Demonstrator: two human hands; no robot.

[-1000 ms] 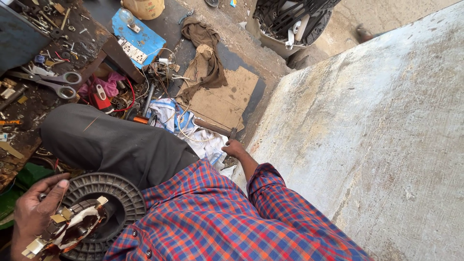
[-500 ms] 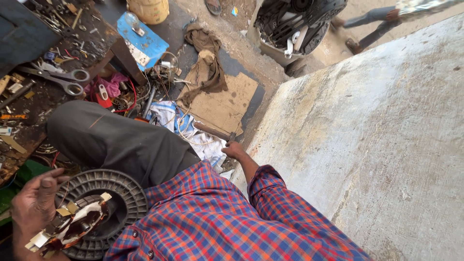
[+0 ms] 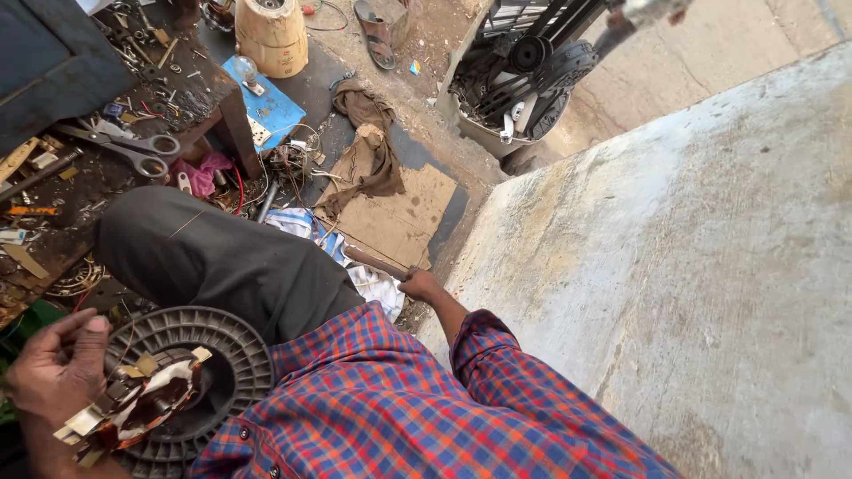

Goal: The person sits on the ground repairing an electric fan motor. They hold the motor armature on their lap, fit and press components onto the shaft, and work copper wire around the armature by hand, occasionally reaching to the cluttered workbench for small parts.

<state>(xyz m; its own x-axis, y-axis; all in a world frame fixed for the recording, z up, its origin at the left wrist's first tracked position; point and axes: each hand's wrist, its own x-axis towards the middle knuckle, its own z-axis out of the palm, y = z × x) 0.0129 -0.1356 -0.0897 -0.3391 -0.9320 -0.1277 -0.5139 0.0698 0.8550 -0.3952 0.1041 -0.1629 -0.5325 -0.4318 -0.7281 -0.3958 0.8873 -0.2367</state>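
My left hand sits at the near left, fingers loosely curled and resting against the rim of a round black ribbed part that lies in my lap. A coil-like core with pale tabs lies on that part, just beside my thumb. My right hand reaches out past my knee to the ground in the middle of the scene, closed around the end of a wooden handle that slants away to the far left; I cannot tell what is on its other end. Just beyond it lies a flat piece of cardboard with a brown rag draped along its far edge. To the far left, a cluttered bench carries large scissors. A rough concrete slab fills the right side.
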